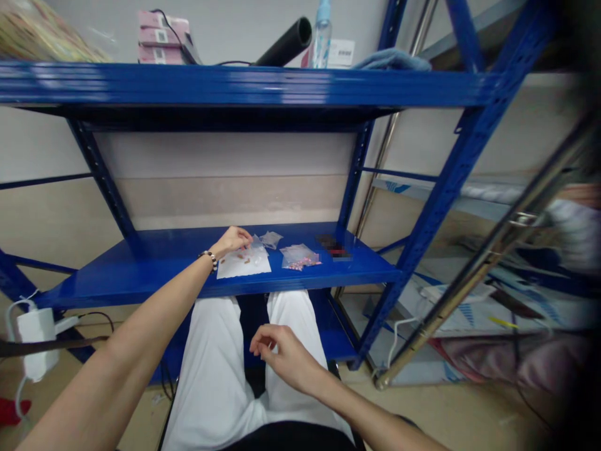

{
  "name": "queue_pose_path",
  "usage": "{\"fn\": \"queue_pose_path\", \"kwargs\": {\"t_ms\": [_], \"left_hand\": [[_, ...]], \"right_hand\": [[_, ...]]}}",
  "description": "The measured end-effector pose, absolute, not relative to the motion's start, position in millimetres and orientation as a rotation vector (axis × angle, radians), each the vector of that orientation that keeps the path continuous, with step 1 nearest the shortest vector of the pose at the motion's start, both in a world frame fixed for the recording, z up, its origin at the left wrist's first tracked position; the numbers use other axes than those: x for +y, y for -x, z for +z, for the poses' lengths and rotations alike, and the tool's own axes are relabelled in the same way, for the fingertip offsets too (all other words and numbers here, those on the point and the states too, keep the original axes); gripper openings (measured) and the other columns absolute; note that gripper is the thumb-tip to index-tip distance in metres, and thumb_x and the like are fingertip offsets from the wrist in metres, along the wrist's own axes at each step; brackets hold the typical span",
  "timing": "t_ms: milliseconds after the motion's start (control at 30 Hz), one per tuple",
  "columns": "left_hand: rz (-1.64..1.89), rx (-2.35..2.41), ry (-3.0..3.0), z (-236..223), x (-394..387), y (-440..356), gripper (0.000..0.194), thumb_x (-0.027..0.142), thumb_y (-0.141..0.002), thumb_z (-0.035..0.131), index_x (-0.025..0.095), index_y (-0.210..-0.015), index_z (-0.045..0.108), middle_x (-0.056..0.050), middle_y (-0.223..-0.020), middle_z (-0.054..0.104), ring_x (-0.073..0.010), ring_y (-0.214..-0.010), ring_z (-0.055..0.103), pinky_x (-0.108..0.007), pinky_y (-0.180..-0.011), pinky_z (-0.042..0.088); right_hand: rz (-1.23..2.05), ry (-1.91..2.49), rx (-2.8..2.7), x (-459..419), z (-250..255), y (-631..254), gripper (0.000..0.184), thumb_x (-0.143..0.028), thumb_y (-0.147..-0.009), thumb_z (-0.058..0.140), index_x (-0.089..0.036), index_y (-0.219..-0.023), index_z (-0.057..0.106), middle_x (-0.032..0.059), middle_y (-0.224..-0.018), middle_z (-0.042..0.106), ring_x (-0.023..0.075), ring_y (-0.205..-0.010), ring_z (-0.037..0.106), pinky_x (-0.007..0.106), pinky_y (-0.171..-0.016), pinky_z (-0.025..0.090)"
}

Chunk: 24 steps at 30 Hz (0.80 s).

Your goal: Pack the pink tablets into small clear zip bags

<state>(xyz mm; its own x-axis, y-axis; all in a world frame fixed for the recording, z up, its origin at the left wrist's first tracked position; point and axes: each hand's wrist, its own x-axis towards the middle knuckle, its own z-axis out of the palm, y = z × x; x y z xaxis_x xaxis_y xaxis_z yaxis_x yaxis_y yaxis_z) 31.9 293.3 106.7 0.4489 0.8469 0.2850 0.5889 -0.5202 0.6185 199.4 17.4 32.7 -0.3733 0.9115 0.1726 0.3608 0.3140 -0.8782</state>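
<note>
The right hand [278, 354] hangs above the lap, over white trousers [213, 369], its grip loose: fingers curled, fingertips [254, 346] slightly apart, with nothing visible between them. The left arm reaches forward, a beaded bracelet [210, 259] on its wrist, and the left hand [231, 241] rests over a white sheet of paper [246, 264]. Its fingers point down at the small brown pieces [241, 255] scattered on that sheet, but whether the grip is closed on one, I cannot tell.

The sheet lies near the front edge of a blue steel shelf [370, 270]. Just beyond the fingers are a crumpled clear plastic bag [271, 238] and, to the right of the sheet, a clear bag of pink pieces [299, 257]. Farther right, a dark object [329, 245] is too blurred to tell. Left of the knees, a white power adapter [36, 332] hangs on its cable.

Above, the upper shelf's blue beam [197, 84] carries pink boxes [162, 41], a black tube [286, 41], a plastic bottle with a blue cap [322, 41] and a folded blue cloth [392, 61].
</note>
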Motion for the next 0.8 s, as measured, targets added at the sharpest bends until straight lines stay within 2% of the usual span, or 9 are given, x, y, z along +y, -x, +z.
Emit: {"fn": "queue_pose_path", "kwargs": {"t_ms": [233, 300, 367, 433, 500, 667, 800], "left_hand": [[0.818, 1.180, -2.500, 130.8, 347.3, -106.2, 0.018, 0.016, -0.082, 0.055, 0.010, -0.086, 0.071, -0.011, -0.082, 0.070, -0.0195, -0.078, 0.062, -0.029, -0.072, 0.046], [0.863, 1.184, -2.581, 136.9, 354.5, -123.0, 0.019, 0.013, -0.081, 0.055, 0.010, -0.090, 0.072, -0.015, -0.096, 0.069, -0.0250, -0.093, 0.061, -0.035, -0.085, 0.045], [0.940, 1.203, -2.640, 137.2, 350.7, -134.6, 0.026, 0.012, -0.082, 0.054, 0.009, -0.102, 0.070, -0.020, -0.114, 0.063, -0.0312, -0.112, 0.053, -0.043, -0.097, 0.038], [0.994, 1.210, -2.678, 132.7, 334.8, -141.4, 0.034, 0.013, -0.085, 0.052, 0.011, -0.116, 0.065, -0.021, -0.127, 0.055, -0.0334, -0.121, 0.046, -0.047, -0.103, 0.032], [1.048, 1.185, -2.719, 124.7, 306.9, -144.4, 0.038, 0.016, -0.089, 0.047, 0.014, -0.124, 0.061, -0.018, -0.131, 0.052, -0.0319, -0.124, 0.044, -0.047, -0.105, 0.030], [1.302, 1.100, -2.636, 85.3, 203.7, -138.5, 0.039, 0.018, -0.095, 0.036, 0.023, -0.127, 0.058, -0.013, -0.124, 0.055, -0.0267, -0.119, 0.048, -0.041, -0.100, 0.035], [1.038, 1.018, -2.694, 43.2, 139.2, -115.6, 0.039, 0.014, -0.091, 0.040, 0.025, -0.123, 0.059, -0.013, -0.118, 0.058, -0.0260, -0.113, 0.049, -0.040, -0.096, 0.038]], "right_hand": [[1.000, 1.112, -2.037, 12.3, 29.6, -193.4, 0.034, 0.002, -0.070, 0.045, -0.019, -0.077, 0.071, 0.0012, -0.081, 0.069, 0.0125, -0.073, 0.062, 0.018, -0.062, 0.041], [0.967, 1.095, -2.163, 19.0, 23.2, -196.7, 0.033, 0.001, -0.068, 0.046, -0.018, -0.078, 0.071, 0.0015, -0.081, 0.069, 0.0125, -0.072, 0.061, 0.018, -0.063, 0.041], [0.900, 1.085, -2.311, 25.1, 19.3, -201.9, 0.031, 0.000, -0.069, 0.049, -0.019, -0.081, 0.071, 0.0019, -0.084, 0.069, 0.0129, -0.072, 0.061, 0.019, -0.067, 0.042], [0.806, 1.077, -2.421, 27.7, 19.5, -207.1, 0.030, -0.003, -0.071, 0.051, -0.020, -0.087, 0.071, 0.0025, -0.088, 0.069, 0.0140, -0.077, 0.061, 0.021, -0.072, 0.042], [0.719, 1.053, -2.462, 27.0, 23.4, -210.5, 0.030, -0.005, -0.073, 0.051, -0.020, -0.093, 0.069, 0.0031, -0.092, 0.068, 0.0151, -0.083, 0.061, 0.022, -0.079, 0.043], [0.544, 1.161, -2.305, 29.5, 30.8, -215.6, 0.028, -0.006, -0.079, 0.048, -0.020, -0.092, 0.069, 0.0039, -0.090, 0.067, 0.0167, -0.084, 0.061, 0.026, -0.081, 0.043], [0.366, 1.333, -2.173, 46.9, 22.2, -229.6, 0.032, -0.002, -0.076, 0.049, -0.020, -0.084, 0.074, 0.0048, -0.090, 0.071, 0.0192, -0.086, 0.063, 0.029, -0.083, 0.043]]}}
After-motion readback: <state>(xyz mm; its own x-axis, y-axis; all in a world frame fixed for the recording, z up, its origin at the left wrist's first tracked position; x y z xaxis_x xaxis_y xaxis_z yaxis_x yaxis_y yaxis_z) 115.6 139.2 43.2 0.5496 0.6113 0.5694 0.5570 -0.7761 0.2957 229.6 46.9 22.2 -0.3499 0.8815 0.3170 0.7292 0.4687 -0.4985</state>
